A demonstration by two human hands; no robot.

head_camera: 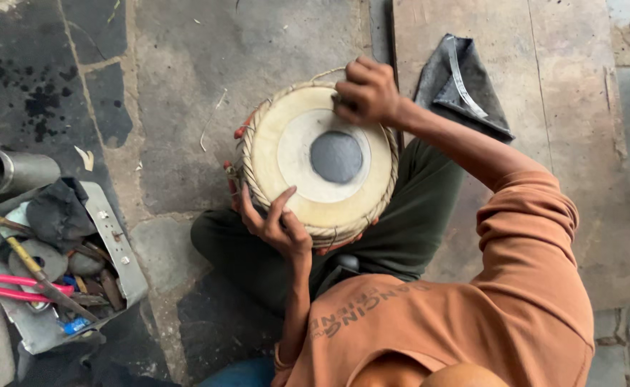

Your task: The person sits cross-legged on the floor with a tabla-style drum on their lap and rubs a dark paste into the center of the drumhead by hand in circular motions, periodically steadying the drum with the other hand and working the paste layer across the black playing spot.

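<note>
On the stone floor at the far left, a metal tray [125, 269] is being filled by pink-handled pliers [24, 287], files and a dark rag [58, 211], with a grey pipe [10, 170] lying just beside it. Nearer the middle, a round hand drum [318, 161] is being steadied in the lap by the left hand [275, 222], fingers spread open against its rim. At the drum's upper right edge, a small object, too hidden to identify, is being gripped by the closed right hand [366, 92]. Further right, a folded grey cloth [465, 86] is lying on the floor.
</note>
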